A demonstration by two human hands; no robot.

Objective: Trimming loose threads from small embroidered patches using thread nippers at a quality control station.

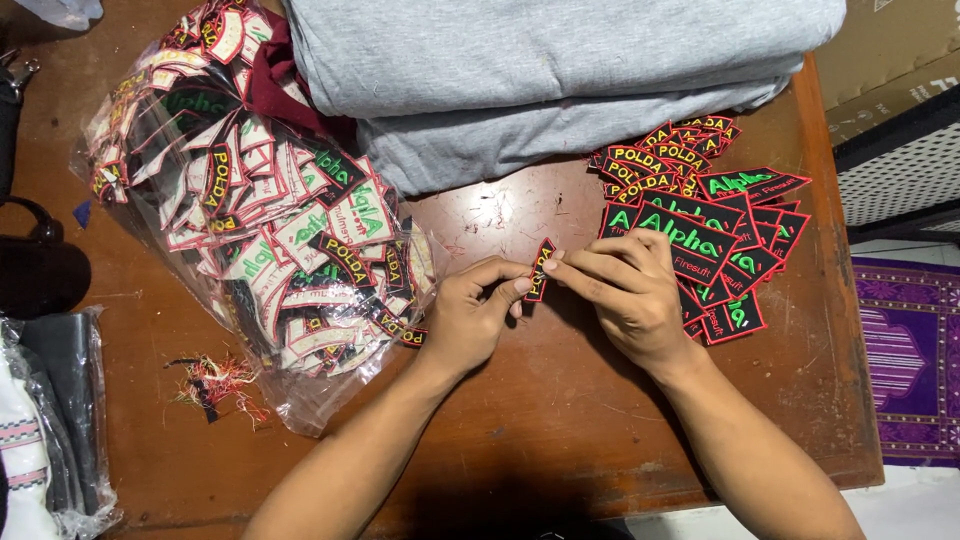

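Note:
Both of my hands pinch one small black embroidered patch point(541, 268) with a red border and yellow lettering, held upright on its edge over the brown wooden table point(560, 420). My left hand point(470, 312) grips its lower part with thumb and fingers. My right hand point(625, 290) holds its upper end with the fingertips. To the right of my right hand lies a spread pile of finished patches point(715, 235), black with red edges and green or yellow lettering. A clear plastic bag point(255, 215) stuffed with many more patches, mostly face down, lies left of my left hand.
Folded grey cloth point(560, 70) lies stacked across the far side of the table. A small heap of cut thread scraps point(215, 385) sits at front left. Dark bags point(40, 270) and wrapped goods point(50, 430) crowd the left edge. A purple patterned mat point(905, 360) lies on the floor at right.

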